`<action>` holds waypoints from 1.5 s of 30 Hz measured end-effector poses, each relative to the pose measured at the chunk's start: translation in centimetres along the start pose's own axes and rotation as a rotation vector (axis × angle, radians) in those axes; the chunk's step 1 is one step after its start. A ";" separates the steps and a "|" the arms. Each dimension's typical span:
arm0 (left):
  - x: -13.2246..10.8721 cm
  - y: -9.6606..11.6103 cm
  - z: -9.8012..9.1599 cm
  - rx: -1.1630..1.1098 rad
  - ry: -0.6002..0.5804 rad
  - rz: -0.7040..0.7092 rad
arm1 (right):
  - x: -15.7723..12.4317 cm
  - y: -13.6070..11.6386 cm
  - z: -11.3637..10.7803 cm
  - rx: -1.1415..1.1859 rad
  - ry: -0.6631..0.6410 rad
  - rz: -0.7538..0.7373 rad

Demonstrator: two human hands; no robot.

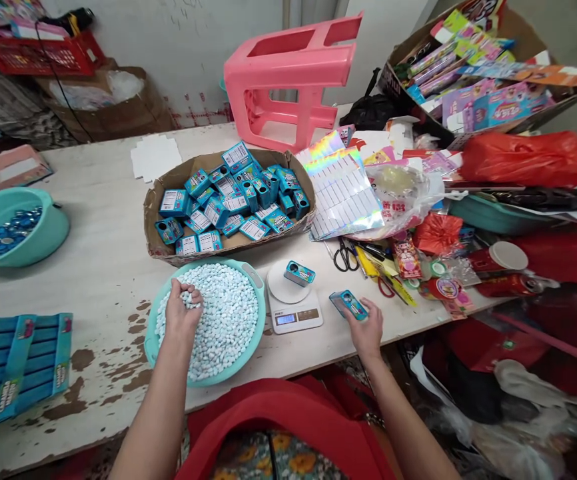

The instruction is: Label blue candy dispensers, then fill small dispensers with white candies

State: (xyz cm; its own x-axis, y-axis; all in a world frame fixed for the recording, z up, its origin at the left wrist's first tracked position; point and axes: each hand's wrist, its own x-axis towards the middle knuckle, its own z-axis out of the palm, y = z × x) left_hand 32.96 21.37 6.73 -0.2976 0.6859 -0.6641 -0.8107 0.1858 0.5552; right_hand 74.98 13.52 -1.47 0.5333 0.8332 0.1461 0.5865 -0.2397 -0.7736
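My left hand [182,312] is over a turquoise basin [257,283] heaped with small pale blue candies [223,320]. Its fingers curl closed round a few of the candies. In my right hand [367,331] is a small blue candy box [347,303], held beside the scale with a dark round hole showing in its top. Another blue box [299,273] sits on the round plate of a white digital scale [293,318], whose display is lit. Behind the basin, a low cardboard tray [163,250] contains many similar blue boxes [236,200].
A second turquoise basin [51,230] with shiny blue pieces stands at left, above flat blue display cartons [18,367]. A pink stool [288,80] lies on its side at the back. Holographic sticker sheets [343,193], black scissors [344,255] and a soda can [508,285] are at right.
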 end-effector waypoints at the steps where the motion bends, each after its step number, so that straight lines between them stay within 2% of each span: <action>1: -0.1 0.1 0.1 -0.008 -0.007 0.005 | -0.1 -0.8 0.2 -0.043 0.019 -0.088; 3: -0.3 0.0 0.4 -0.003 -0.024 0.014 | 0.1 -3.1 1.2 -0.056 0.018 -0.225; 5: -0.5 -0.3 0.7 0.006 -0.017 -0.008 | 0.6 -5.4 3.2 0.025 -0.059 -0.258; 9: -0.6 -0.7 1.2 -0.001 0.018 -0.076 | 2.2 -8.6 8.0 0.222 -0.282 -0.137; 11: -1.1 -0.7 1.7 0.002 0.014 -0.097 | 2.5 -9.8 9.0 0.271 -0.361 -0.097; 13: -2.3 -0.8 2.6 0.014 -0.011 -0.106 | 2.3 -11.3 8.8 0.284 -0.373 -0.121; 16: -5.2 -1.3 5.1 0.051 -0.132 -0.051 | 0.9 -14.8 6.9 0.289 -0.422 -0.286; 19: -7.9 -2.5 8.0 0.101 -0.264 0.112 | -1.0 -18.4 5.6 0.325 -0.596 -0.448; 23: -9.1 -3.7 10.3 0.194 -0.273 0.339 | -2.9 -20.9 5.9 0.329 -0.692 -0.483; 26: -8.7 -4.1 10.5 0.251 -0.240 0.418 | -3.4 -21.3 6.5 0.320 -0.693 -0.466; 29: -8.2 -4.1 10.6 0.237 -0.201 0.441 | -3.3 -21.3 6.8 0.326 -0.695 -0.450; 34: -7.4 -3.4 10.2 0.207 -0.230 0.327 | -2.7 -20.6 6.4 0.374 -0.691 -0.364; 36: -6.7 -2.9 9.0 0.238 -0.205 0.318 | -2.2 -19.5 5.9 0.402 -0.648 -0.289; 39: -5.2 -2.5 5.8 0.389 -0.049 0.432 | -1.1 -16.9 5.4 0.364 -0.526 -0.184; 42: -4.0 -3.1 2.0 0.746 0.104 0.596 | 0.1 -13.8 5.8 0.283 -0.440 -0.143; 45: -3.7 -4.0 -0.4 1.159 0.081 0.708 | 1.0 -11.1 7.1 0.245 -0.419 -0.120</action>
State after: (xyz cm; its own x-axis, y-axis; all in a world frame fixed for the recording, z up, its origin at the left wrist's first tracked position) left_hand 37.10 17.77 6.76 -0.5304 0.8450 -0.0685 0.4004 0.3209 0.8583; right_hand 64.63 20.57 2.85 0.1508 0.9883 0.0212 0.4414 -0.0481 -0.8960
